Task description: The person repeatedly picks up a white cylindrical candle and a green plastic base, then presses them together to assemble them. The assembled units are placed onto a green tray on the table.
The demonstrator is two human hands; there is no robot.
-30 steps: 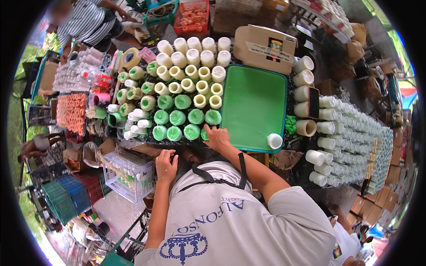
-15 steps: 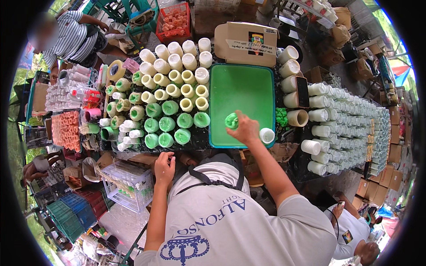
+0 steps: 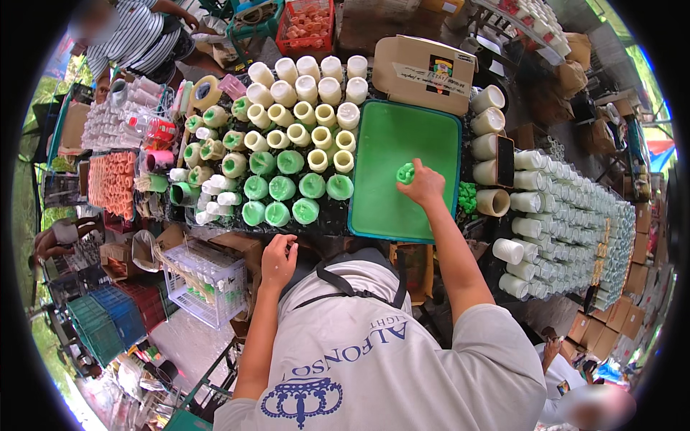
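My right hand (image 3: 425,184) is over the green tray (image 3: 381,136), its fingers closed round the edge of a small lumpy green wax-like piece (image 3: 406,173). The piece is close to the tray's surface; I cannot tell whether it touches. My left hand (image 3: 279,260) holds nothing, its fingers loosely apart near the table's front edge. Left of the tray stand several cups with green filling (image 3: 305,210). Behind these are rows of cream hollow cylinders (image 3: 297,134) and whitish filled cylinders (image 3: 330,91).
A cardboard box flap (image 3: 424,72) stands behind the tray. Right of it are green crumbs (image 3: 467,197), a phone (image 3: 504,162) leaning on white cylinders, and many glass cups (image 3: 560,208). A clear plastic crate (image 3: 205,280) sits lower left. Another person (image 3: 140,43) stands at the far left.
The view has shifted, so the table things appear further right. My right hand with the green piece has moved right and slightly away over the tray. The white cup on the tray no longer shows.
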